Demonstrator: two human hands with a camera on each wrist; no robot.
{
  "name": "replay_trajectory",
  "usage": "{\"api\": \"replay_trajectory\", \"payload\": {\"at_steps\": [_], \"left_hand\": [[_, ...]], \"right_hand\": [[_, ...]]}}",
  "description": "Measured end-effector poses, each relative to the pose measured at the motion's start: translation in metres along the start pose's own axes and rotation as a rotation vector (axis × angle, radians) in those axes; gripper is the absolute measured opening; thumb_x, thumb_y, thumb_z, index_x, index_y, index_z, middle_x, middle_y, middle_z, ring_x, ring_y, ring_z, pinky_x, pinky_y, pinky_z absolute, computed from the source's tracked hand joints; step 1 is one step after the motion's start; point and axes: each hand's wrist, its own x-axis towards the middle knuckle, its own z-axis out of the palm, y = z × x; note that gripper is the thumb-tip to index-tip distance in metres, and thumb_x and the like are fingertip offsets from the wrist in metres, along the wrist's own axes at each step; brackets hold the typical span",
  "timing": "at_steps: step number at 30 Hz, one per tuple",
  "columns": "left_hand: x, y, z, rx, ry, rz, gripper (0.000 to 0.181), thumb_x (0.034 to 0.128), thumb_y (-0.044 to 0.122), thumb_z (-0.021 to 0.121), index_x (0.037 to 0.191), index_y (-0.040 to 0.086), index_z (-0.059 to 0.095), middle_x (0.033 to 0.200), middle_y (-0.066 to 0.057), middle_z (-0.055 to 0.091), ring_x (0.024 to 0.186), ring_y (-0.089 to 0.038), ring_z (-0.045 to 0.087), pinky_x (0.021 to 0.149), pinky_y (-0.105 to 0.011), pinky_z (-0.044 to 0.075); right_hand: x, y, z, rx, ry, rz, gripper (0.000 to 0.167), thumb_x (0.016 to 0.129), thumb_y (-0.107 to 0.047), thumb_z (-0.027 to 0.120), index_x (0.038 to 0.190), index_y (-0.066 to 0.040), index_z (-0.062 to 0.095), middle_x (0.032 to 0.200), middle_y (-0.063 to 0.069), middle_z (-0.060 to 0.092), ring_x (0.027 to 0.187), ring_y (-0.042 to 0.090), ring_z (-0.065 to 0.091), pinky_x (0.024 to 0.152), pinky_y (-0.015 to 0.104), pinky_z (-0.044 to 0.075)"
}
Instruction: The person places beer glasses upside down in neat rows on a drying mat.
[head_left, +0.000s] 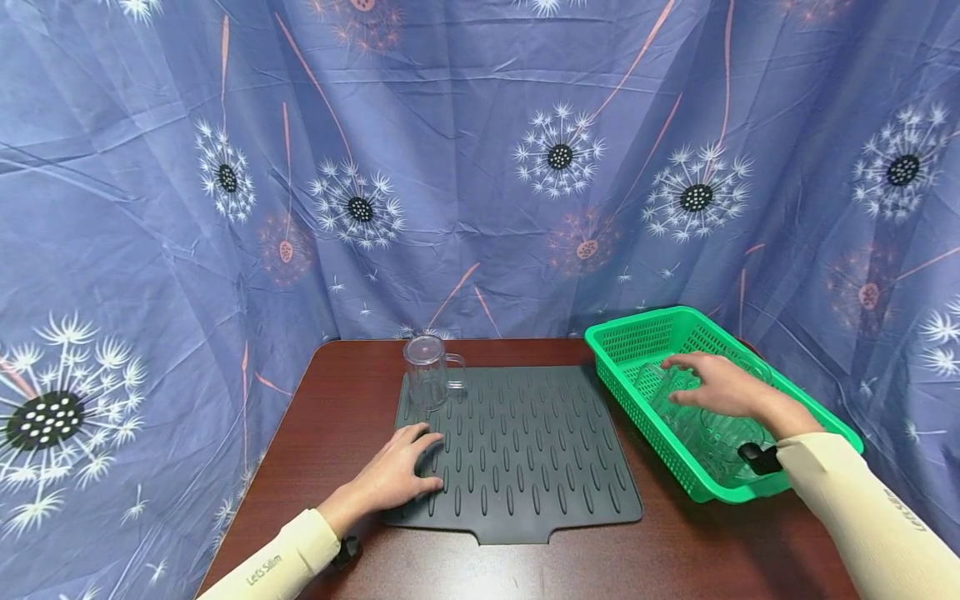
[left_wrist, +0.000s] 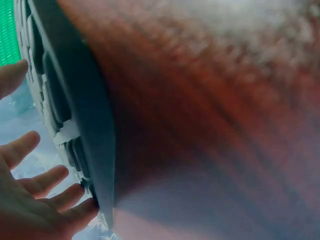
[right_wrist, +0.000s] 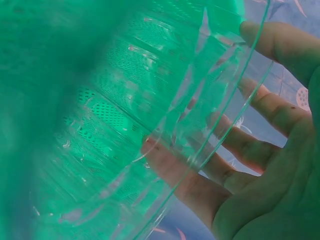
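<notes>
One clear glass mug [head_left: 427,377] stood at the far-left corner of the dark mat [head_left: 517,454] on the counter [head_left: 337,408]. Left hand [head_left: 392,472] by mat's left edge, fingers spread. Right hand [head_left: 718,386] reached into green basket [head_left: 652,437], fingers apart beside clear glassware [head_left: 727,432]; contact unclear.

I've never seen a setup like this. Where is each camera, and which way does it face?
Head: on the person's head, facing forward and down at the table, dark mat, glass mug and green basket; left hand, right hand and sleeves show.
Left wrist: on that wrist, looking past the fingers at the mat's edge and blurred tabletop; only the left hand shows.
Right wrist: on that wrist, looking through clear glassware at the basket; only the right hand shows.
Shared: head and right wrist both show the right hand and basket.
</notes>
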Motion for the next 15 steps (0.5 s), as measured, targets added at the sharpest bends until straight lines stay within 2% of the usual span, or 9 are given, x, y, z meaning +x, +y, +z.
{"api": "replay_trajectory", "payload": {"at_steps": [9, 15], "left_hand": [[-0.0024, 0.0009, 0.0034, 0.027, -0.043, 0.013, 0.07, 0.0816, 0.04, 0.08, 0.141, 0.01, 0.057, 0.152, -0.021, 0.043, 0.143, -0.042, 0.036, 0.11, -0.056, 0.04], [-0.0031, 0.0014, 0.0031, 0.041, -0.059, 0.012, 0.068, 0.0819, 0.042, 0.079, 0.139, 0.01, 0.059, 0.153, -0.021, 0.042, 0.144, -0.043, 0.034, 0.111, -0.057, 0.039]], "right_hand": [[-0.0018, -0.0027, -0.0044, 0.017, 0.016, 0.004, 0.053, 0.088, -0.027, 0.078, 0.133, -0.005, 0.061, 0.129, 0.028, 0.061, 0.118, 0.049, 0.058, 0.086, 0.058, 0.052], [-0.0035, -0.0036, -0.0093, 0.015, 0.032, 0.009, 0.052, 0.09, -0.027, 0.076, 0.135, -0.006, 0.06, 0.13, 0.024, 0.061, 0.119, 0.047, 0.057, 0.086, 0.057, 0.051]]}}
